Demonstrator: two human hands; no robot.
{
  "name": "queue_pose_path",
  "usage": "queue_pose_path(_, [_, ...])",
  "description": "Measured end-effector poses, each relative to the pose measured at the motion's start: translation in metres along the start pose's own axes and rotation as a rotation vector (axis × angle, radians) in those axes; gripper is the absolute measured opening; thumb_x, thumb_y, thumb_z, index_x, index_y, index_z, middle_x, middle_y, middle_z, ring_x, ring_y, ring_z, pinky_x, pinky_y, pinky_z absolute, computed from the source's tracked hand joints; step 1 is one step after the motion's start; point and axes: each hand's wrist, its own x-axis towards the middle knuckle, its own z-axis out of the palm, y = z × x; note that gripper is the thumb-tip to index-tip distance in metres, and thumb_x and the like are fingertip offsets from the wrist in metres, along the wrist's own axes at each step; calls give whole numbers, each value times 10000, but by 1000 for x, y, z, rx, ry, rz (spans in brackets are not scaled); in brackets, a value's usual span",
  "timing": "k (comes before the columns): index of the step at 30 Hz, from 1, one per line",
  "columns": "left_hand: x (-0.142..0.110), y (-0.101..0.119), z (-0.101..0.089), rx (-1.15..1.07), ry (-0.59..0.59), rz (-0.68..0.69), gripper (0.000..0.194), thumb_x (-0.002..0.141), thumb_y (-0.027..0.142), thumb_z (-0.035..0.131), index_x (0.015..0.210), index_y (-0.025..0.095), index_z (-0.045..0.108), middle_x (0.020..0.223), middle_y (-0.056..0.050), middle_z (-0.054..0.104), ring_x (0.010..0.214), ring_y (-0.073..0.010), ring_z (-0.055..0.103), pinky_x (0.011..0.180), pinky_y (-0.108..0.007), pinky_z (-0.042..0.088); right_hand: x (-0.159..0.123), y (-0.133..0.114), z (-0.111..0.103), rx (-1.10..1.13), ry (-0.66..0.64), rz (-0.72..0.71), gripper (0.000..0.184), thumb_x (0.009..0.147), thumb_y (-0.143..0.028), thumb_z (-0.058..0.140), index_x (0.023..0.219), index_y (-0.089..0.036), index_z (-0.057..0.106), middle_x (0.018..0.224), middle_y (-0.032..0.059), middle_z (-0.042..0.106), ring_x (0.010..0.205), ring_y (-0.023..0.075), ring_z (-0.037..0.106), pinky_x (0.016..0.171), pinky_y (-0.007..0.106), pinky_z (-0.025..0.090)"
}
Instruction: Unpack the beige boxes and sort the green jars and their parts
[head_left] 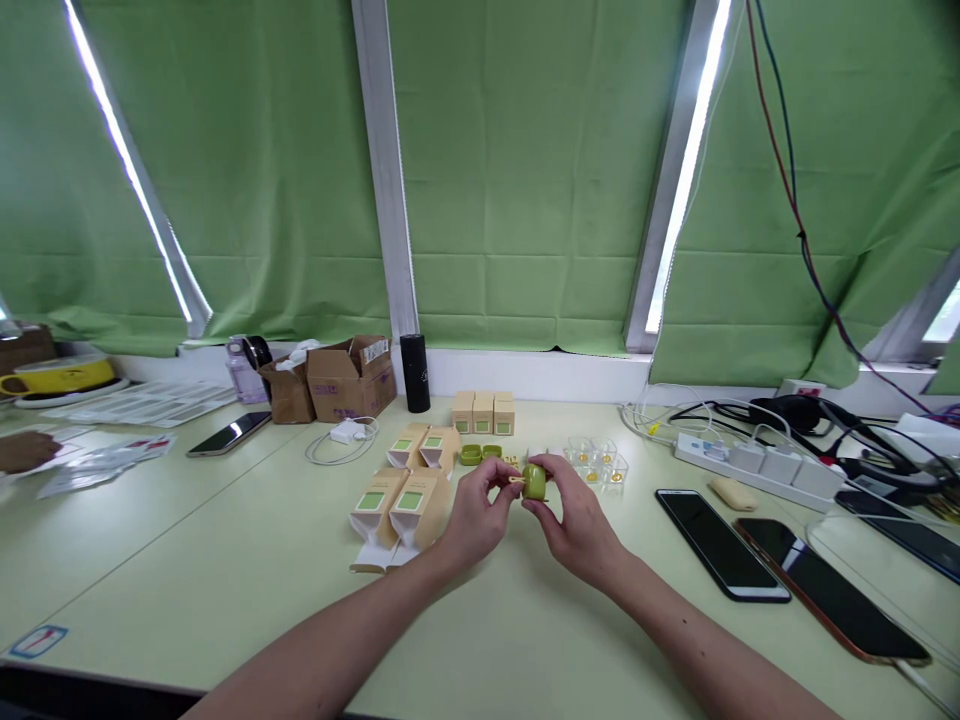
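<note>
My right hand (576, 520) is closed around a small rounded olive-green case (534, 483), held just above the table. At the case's left side, the closed fingers of my left hand (480, 512) pinch a thin beige loop (516, 480). Behind my left hand sit small open green pieces (480, 454), and little gold-coloured bits (511, 461) lie beside them. Several clear plastic cups (596, 460) with gold spots inside stand past my right hand. To the left, several opened kraft boxes (417, 500) with green labels lie tilted, their white flaps out.
Three closed kraft boxes (483, 412) stand at the back near a black cylinder (415, 373). Cardboard cartons (351, 378) are farther left. Phones (720, 543) and a white power strip (757, 470) with tangled cables occupy the right. Another person's hand (28, 452) shows at far left.
</note>
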Motion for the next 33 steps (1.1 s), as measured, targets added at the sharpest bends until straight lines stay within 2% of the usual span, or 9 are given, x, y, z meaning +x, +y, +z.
queue_pose_path(18, [2,-2,1,-128,-14,-90,101,846,258,708,840,173,655,771,-23,665,712,-155,615,711,-291,513,-4,6,2,8,-48,-7,399,977,-200,540,1361,-241,440,1244,134,629,1146,285,646,961,479,579])
queue_pose_path(33, [6,-7,0,-218,-24,-193,131,764,260,773,756,149,704,713,-32,696,669,-157,634,675,-285,526,-5,10,3,8,-49,11,407,969,-196,561,1356,-256,448,1245,115,649,1130,269,664,940,438,591])
